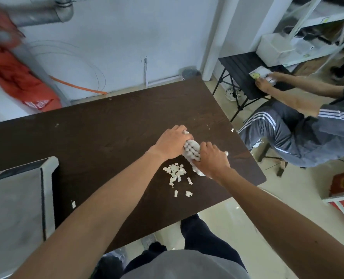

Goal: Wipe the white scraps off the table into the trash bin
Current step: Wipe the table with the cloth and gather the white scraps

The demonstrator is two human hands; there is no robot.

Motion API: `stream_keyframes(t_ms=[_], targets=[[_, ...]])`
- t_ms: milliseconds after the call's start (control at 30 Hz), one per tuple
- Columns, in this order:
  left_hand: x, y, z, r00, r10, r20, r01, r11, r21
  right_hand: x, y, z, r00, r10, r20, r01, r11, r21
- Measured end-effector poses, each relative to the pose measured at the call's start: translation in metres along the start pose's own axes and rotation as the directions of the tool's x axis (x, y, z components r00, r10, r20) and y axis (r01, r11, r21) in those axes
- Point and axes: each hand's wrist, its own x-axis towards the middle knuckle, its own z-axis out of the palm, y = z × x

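Observation:
A white wiping cloth (191,151) is bunched on the dark wooden table (98,137) near its right side. My left hand (172,143) grips the cloth's far end. My right hand (212,161) grips its near end, and both hands press it onto the tabletop. A pile of small white scraps (175,171) lies just in front of the cloth, with a few loose scraps (188,193) nearer the front edge and one scrap (73,204) further left. No trash bin shows clearly in the view.
A grey tray-like surface with a white rim (46,178) sits at the table's left. A seated person (299,129) works at a small black folding table (243,73) to the right. Shelving (318,27) stands behind. The table's right corner (261,178) is close to my right hand.

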Motion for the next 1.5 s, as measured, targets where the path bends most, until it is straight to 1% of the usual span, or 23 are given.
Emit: stream_keyframes(t_ms=[133, 200, 267, 367, 433, 533, 600, 667, 733, 833, 900, 967, 1067, 1167, 1233, 1300, 1367, 1500], targets=[[-0.010, -0.029, -0.006, 0.981, -0.190, -0.035, 0.191, 0.980, 0.051, 0.051, -0.008, -0.006, 0.976, -0.217, -0.029, 0.214, 0.973, -0.090], [-0.022, -0.040, -0.007, 0.949, -0.311, -0.055, 0.314, 0.948, 0.056, 0.078, -0.019, -0.009, 0.942, -0.334, -0.029, 0.327, 0.934, -0.142], [-0.034, -0.050, -0.010, 0.897, -0.437, -0.073, 0.440, 0.897, 0.036, 0.103, -0.038, -0.014, 0.894, -0.447, -0.007, 0.441, 0.883, -0.159], [-0.050, -0.064, -0.014, 0.798, -0.597, -0.082, 0.598, 0.801, -0.014, 0.134, -0.069, -0.019, 0.811, -0.581, 0.062, 0.584, 0.799, -0.142], [-0.063, -0.070, -0.015, 0.725, -0.682, -0.095, 0.683, 0.730, -0.025, 0.150, -0.092, -0.023, 0.733, -0.672, 0.109, 0.680, 0.718, -0.150], [-0.088, -0.077, -0.014, 0.622, -0.778, -0.091, 0.781, 0.625, -0.011, 0.165, -0.131, -0.028, 0.612, -0.780, 0.130, 0.789, 0.589, -0.175], [-0.105, -0.081, -0.009, 0.532, -0.844, -0.073, 0.843, 0.535, -0.054, 0.165, -0.157, -0.028, 0.543, -0.826, 0.155, 0.837, 0.516, -0.180], [-0.121, -0.088, -0.007, 0.417, -0.907, -0.063, 0.899, 0.422, -0.120, 0.161, -0.185, -0.025, 0.491, -0.861, 0.133, 0.862, 0.458, -0.217], [-0.132, -0.092, -0.006, 0.313, -0.948, -0.056, 0.930, 0.318, -0.185, 0.158, -0.213, -0.021, 0.461, -0.882, 0.103, 0.861, 0.416, -0.291], [-0.144, -0.103, 0.002, 0.243, -0.970, -0.029, 0.947, 0.244, -0.211, 0.154, -0.247, -0.014, 0.429, -0.900, 0.080, 0.846, 0.370, -0.384], [-0.149, -0.115, 0.008, 0.181, -0.983, -0.014, 0.946, 0.178, -0.270, 0.152, -0.267, -0.010, 0.401, -0.913, 0.070, 0.844, 0.340, -0.414], [-0.151, -0.125, 0.015, 0.125, -0.992, -0.006, 0.941, 0.120, -0.316, 0.149, -0.284, -0.001, 0.380, -0.920, 0.091, 0.856, 0.313, -0.412], [-0.148, -0.138, 0.025, 0.116, -0.993, -0.007, 0.943, 0.112, -0.313, 0.149, -0.305, 0.019, 0.377, -0.915, 0.140, 0.889, 0.316, -0.332], [-0.145, -0.156, 0.029, 0.064, -0.998, 0.008, 0.918, 0.055, -0.393, 0.161, -0.320, 0.029, 0.370, -0.922, 0.110, 0.906, 0.333, -0.262], [-0.143, -0.172, 0.030, 0.021, -1.000, 0.023, 0.909, 0.010, -0.416, 0.174, -0.330, 0.032, 0.363, -0.926, 0.104, 0.908, 0.327, -0.262], [-0.141, -0.188, 0.029, -0.008, -1.000, 0.030, 0.901, -0.021, -0.434, 0.187, -0.341, 0.033, 0.376, -0.921, 0.101, 0.901, 0.339, -0.270], [-0.137, -0.204, 0.029, -0.030, -0.999, 0.020, 0.908, -0.036, -0.418, 0.200, -0.353, 0.034, 0.375, -0.921, 0.100, 0.899, 0.335, -0.283], [-0.123, -0.233, 0.032, -0.060, -0.998, -0.029, 0.929, -0.045, -0.368, 0.232, -0.369, 0.040, 0.345, -0.932, 0.113, 0.901, 0.295, -0.319]])
